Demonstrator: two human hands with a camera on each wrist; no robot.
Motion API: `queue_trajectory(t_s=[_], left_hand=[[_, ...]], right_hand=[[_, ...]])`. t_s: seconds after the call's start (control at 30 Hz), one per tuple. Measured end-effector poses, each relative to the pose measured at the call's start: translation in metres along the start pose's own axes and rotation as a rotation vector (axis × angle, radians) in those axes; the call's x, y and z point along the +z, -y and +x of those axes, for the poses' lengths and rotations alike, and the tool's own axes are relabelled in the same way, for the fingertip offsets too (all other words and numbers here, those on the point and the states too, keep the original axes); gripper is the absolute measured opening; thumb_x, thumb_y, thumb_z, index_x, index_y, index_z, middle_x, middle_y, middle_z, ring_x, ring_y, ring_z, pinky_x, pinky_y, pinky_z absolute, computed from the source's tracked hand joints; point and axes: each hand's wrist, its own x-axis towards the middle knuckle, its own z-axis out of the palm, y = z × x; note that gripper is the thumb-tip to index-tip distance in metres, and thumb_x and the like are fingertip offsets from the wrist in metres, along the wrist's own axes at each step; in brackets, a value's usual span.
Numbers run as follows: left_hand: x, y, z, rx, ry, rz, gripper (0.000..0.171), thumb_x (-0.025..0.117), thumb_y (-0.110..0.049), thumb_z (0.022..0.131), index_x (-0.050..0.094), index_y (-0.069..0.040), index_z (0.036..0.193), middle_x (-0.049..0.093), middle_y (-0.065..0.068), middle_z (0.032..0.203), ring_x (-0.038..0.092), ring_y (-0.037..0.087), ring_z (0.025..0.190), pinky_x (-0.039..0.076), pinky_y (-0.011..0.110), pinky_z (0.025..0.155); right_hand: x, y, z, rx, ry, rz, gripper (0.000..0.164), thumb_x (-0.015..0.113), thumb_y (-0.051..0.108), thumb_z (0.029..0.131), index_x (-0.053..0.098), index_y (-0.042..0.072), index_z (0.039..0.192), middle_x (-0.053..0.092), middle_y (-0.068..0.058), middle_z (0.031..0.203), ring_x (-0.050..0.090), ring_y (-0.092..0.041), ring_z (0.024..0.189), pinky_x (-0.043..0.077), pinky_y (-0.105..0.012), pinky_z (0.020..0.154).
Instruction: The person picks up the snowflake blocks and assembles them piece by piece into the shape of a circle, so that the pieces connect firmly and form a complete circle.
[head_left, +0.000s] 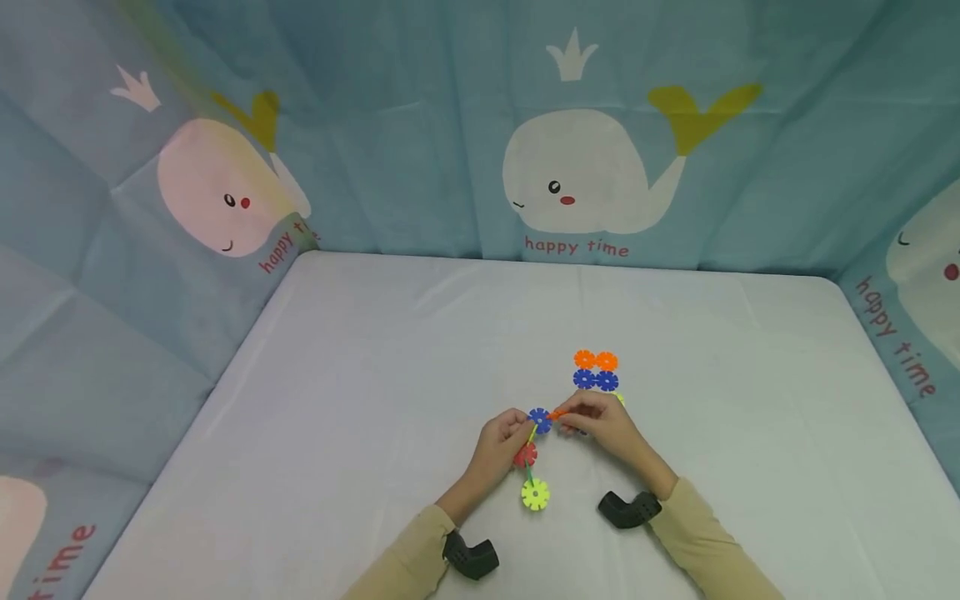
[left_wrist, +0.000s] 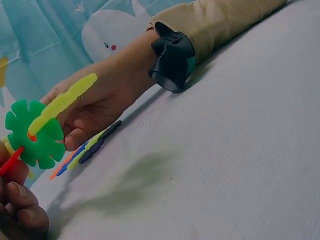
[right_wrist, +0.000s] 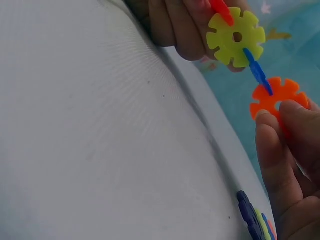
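Observation:
A chain of notched plastic snowflake discs hangs between the two hands over the white table. My left hand grips the chain near its yellow disc and red disc. Below that, a green disc joins a yellow-green disc at the lower end. Towards the right, a blue disc slots into the yellow one. An orange disc is joined to the blue disc's other side, and my right hand pinches it between thumb and fingers.
Behind the right hand, pairs of loose discs lie in rows on the table: orange discs, blue discs, and others partly covered by the hand. A whale-print curtain surrounds the table's back and sides. Each wrist carries a black device.

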Motion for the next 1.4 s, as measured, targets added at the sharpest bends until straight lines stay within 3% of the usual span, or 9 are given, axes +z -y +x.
queue_trajectory(t_s=[0.27, 0.37, 0.47, 0.63, 0.7, 0.83, 1.03, 1.27, 1.4], left_hand=[[-0.001, 0.002, 0.001, 0.063, 0.023, 0.016, 0.02, 0.046, -0.003, 0.093, 0.047, 0.007, 0.075, 0.037, -0.005, 0.052, 0.033, 0.002, 0.045, 0.028, 0.017, 0.042], [0.0, 0.002, 0.002, 0.063, 0.014, 0.023, 0.022, 0.045, -0.005, 0.093, 0.046, 0.003, 0.073, 0.035, -0.005, 0.052, 0.032, 0.003, 0.045, 0.027, 0.017, 0.043], [0.001, 0.002, 0.002, 0.039, 0.001, 0.012, 0.021, 0.045, -0.007, 0.094, 0.045, 0.001, 0.074, 0.036, -0.004, 0.052, 0.032, 0.005, 0.043, 0.027, 0.018, 0.041], [0.002, 0.001, 0.001, 0.029, -0.011, -0.01, 0.02, 0.044, -0.008, 0.094, 0.045, 0.001, 0.076, 0.036, -0.002, 0.053, 0.031, 0.008, 0.041, 0.026, 0.018, 0.038], [0.002, 0.0, 0.001, 0.036, -0.017, -0.013, 0.02, 0.044, -0.008, 0.094, 0.045, 0.002, 0.076, 0.036, -0.002, 0.054, 0.031, 0.007, 0.041, 0.027, 0.018, 0.039], [0.001, -0.001, 0.001, 0.029, -0.023, -0.016, 0.019, 0.044, -0.006, 0.094, 0.045, 0.002, 0.077, 0.035, -0.003, 0.054, 0.031, 0.005, 0.042, 0.026, 0.018, 0.04], [0.002, -0.004, 0.001, -0.001, -0.005, -0.025, 0.018, 0.041, -0.005, 0.095, 0.043, 0.003, 0.078, 0.035, -0.002, 0.055, 0.03, 0.005, 0.042, 0.026, 0.018, 0.039], [0.003, -0.005, 0.0, -0.026, -0.051, 0.031, 0.021, 0.039, -0.008, 0.096, 0.044, -0.001, 0.076, 0.037, -0.003, 0.059, 0.031, 0.005, 0.046, 0.028, 0.017, 0.042], [0.003, -0.005, 0.0, -0.035, -0.067, 0.072, 0.021, 0.039, -0.009, 0.096, 0.045, -0.002, 0.077, 0.037, -0.004, 0.06, 0.032, 0.005, 0.049, 0.028, 0.018, 0.045]], right_hand=[[0.003, 0.002, 0.002, -0.039, 0.018, 0.027, 0.011, 0.055, -0.016, 0.08, 0.062, -0.009, 0.085, 0.059, -0.021, 0.073, 0.055, -0.031, 0.061, 0.048, -0.031, 0.054], [0.004, 0.003, 0.003, -0.049, 0.01, -0.015, 0.011, 0.056, -0.015, 0.08, 0.062, -0.009, 0.086, 0.06, -0.019, 0.076, 0.056, -0.029, 0.063, 0.048, -0.031, 0.056], [-0.001, 0.004, 0.002, 0.002, -0.038, -0.237, 0.012, 0.063, -0.006, 0.08, 0.062, -0.004, 0.091, 0.06, -0.011, 0.076, 0.053, -0.019, 0.056, 0.045, -0.025, 0.052], [-0.01, 0.018, -0.002, 0.274, -0.046, -0.678, 0.021, 0.074, 0.007, 0.073, 0.063, 0.005, 0.091, 0.057, 0.001, 0.078, 0.047, -0.012, 0.059, 0.042, -0.027, 0.055], [-0.012, 0.021, -0.002, 0.347, -0.012, -0.75, 0.021, 0.074, 0.008, 0.071, 0.063, 0.005, 0.089, 0.056, -0.001, 0.081, 0.05, -0.017, 0.066, 0.044, -0.032, 0.06], [-0.012, 0.017, -0.002, 0.378, 0.03, -0.814, 0.021, 0.073, 0.008, 0.072, 0.062, 0.002, 0.089, 0.055, -0.004, 0.082, 0.052, -0.02, 0.075, 0.044, -0.036, 0.068], [-0.011, 0.012, -0.001, 0.331, -0.021, -0.725, 0.013, 0.073, 0.007, 0.073, 0.063, 0.005, 0.082, 0.053, 0.002, 0.072, 0.047, -0.014, 0.063, 0.042, -0.029, 0.058], [-0.01, 0.003, -0.002, 0.342, -0.182, -0.168, 0.023, 0.069, 0.01, 0.078, 0.055, 0.0, 0.094, 0.053, -0.009, 0.062, 0.051, -0.018, 0.047, 0.045, -0.027, 0.046], [-0.007, -0.008, -0.005, 0.353, -0.21, 0.059, 0.021, 0.062, 0.008, 0.084, 0.052, -0.006, 0.097, 0.056, -0.012, 0.065, 0.052, -0.014, 0.05, 0.046, -0.025, 0.049]])
